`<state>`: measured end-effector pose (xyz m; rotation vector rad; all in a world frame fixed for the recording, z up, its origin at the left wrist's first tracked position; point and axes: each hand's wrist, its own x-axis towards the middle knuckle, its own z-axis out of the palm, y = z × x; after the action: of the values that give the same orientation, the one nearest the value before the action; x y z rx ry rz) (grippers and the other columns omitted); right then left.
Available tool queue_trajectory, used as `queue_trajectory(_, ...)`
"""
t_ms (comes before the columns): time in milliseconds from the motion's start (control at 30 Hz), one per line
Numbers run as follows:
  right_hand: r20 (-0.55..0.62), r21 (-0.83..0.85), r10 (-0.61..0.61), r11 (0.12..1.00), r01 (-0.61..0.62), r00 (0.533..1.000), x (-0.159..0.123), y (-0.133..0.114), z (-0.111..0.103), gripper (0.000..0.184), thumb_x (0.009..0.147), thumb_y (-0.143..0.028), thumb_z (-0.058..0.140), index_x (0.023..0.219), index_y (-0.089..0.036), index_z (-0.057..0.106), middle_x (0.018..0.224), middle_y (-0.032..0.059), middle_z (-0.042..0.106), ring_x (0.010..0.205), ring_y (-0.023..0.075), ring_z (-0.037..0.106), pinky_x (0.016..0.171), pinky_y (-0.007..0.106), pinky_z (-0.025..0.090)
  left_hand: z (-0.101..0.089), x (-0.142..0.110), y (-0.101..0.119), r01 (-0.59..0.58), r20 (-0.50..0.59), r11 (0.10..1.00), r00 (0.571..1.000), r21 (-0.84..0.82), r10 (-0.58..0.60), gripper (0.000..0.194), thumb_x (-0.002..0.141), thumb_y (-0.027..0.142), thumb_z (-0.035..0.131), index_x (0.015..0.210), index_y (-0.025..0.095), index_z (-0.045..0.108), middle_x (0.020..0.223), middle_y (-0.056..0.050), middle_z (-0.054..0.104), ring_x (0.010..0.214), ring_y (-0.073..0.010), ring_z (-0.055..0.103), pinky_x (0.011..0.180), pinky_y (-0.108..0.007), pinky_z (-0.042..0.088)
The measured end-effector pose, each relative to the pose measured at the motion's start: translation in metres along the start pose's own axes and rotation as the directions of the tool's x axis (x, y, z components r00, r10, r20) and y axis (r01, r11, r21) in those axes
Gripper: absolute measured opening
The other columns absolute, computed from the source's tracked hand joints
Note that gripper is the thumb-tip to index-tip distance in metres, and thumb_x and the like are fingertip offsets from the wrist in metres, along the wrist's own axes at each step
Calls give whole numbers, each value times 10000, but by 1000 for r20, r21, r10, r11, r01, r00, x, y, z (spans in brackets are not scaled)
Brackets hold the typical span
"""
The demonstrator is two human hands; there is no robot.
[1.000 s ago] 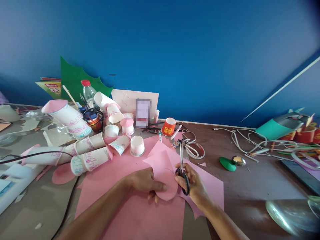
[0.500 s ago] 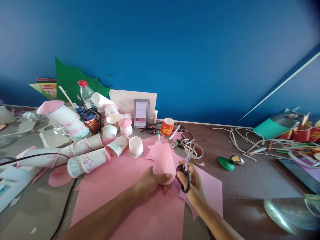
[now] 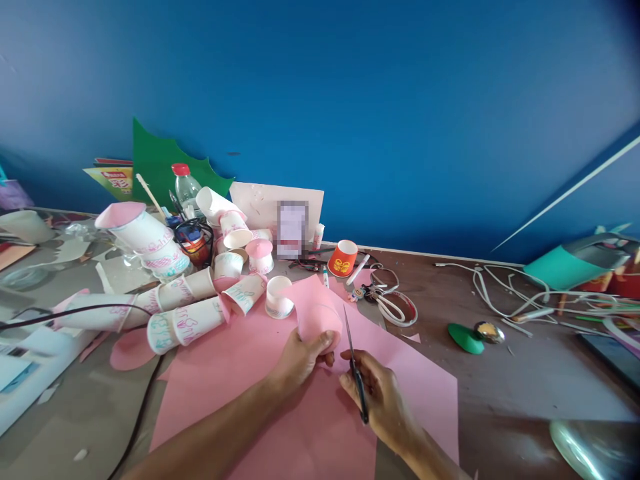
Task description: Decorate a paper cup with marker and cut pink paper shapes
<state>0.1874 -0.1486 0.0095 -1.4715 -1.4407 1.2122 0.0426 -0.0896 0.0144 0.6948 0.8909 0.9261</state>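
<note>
My left hand point(image 3: 300, 357) grips a curled piece of pink paper point(image 3: 317, 317), thumb on top and fingers beneath. A pointed corner of that paper sticks up at its upper left. In my right hand point(image 3: 377, 393) is a pair of scissors point(image 3: 354, 363) with dark handles, blades pointing up and away, close together. The blades stand just right of the curled paper, apart from it. Below both hands lies a large pink sheet point(image 3: 240, 400). A white paper cup point(image 3: 279, 297) stands beyond the left hand.
Several decorated paper cups point(image 3: 195, 320) lie and stack at the left. A red cup point(image 3: 343, 259), a white cable point(image 3: 395, 307) and a green paper cone point(image 3: 465, 338) sit beyond and to the right. A clear bottle point(image 3: 186, 187) stands at the back near the blue wall point(image 3: 350, 120).
The curled paper has turned in my left hand, its corner now pointing up-left. My right hand has dropped slightly and tilted the scissors leftward. The view has shifted a little left.
</note>
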Motion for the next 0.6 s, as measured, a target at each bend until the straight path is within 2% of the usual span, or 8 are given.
queue_trajectory(367,-7,-69,-38,997,38,999,3,7,1,272,866,-393,551,1002,-160,576,621,-47,465,539,112,434,490,216,333,0,1,-3,0,-6,997,1000,80,0,290,713,383,715,648,142,566,498,5,540,492,-115,487,514,-255,406)
queue_trajectory(600,-32,-76,-36,997,33,999,4,9,1,281,829,-403,609,964,-157,592,603,-57,430,543,106,389,487,215,303,-2,4,-6,-15,8,993,1000,116,14,294,709,389,709,621,146,570,496,6,547,479,-110,479,511,-252,396)
